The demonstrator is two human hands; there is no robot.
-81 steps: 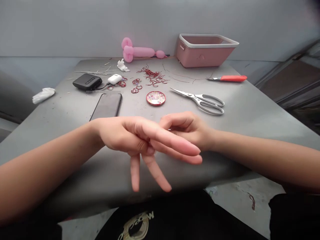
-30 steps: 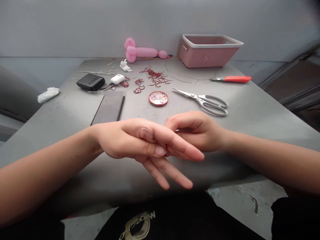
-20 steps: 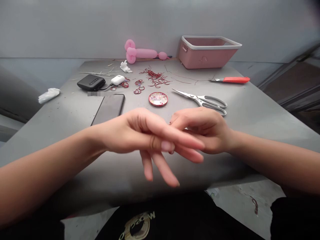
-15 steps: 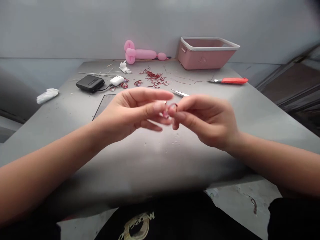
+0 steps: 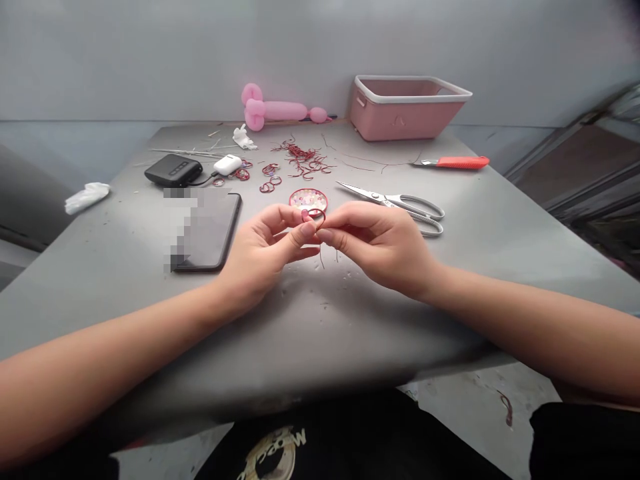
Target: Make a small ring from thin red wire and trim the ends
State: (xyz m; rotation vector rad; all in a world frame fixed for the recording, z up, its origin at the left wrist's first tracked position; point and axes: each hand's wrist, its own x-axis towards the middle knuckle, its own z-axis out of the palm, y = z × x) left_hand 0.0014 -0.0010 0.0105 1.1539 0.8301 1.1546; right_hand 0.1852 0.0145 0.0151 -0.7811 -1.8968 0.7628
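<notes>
Between my two hands is a small dark red cord ring (image 5: 324,215) with a pink bead on it and thin loose ends hanging below. My left hand (image 5: 277,250) pinches it at the bead side between thumb and fingers. Thumb and forefinger of my right hand (image 5: 383,243) are closed on the cord at the other side. Just behind the fingertips lies a round red-rimmed dish (image 5: 309,198) of small coloured beads, partly hidden. Silver scissors (image 5: 395,200) lie behind my right hand, which covers part of them.
A phone (image 5: 213,233) lies left of my left hand. Farther back are a black box-like device (image 5: 173,171), a white earphone case (image 5: 227,165), red cord pieces (image 5: 303,155), finished-looking rings (image 5: 271,169), a red-handled knife (image 5: 463,162), a pink balloon figure (image 5: 283,110) and a pink bin (image 5: 407,117).
My hands have come lower and slightly left, nearer each other, still holding the cord ring. The bead dish and most of the scissors and phone now show.
</notes>
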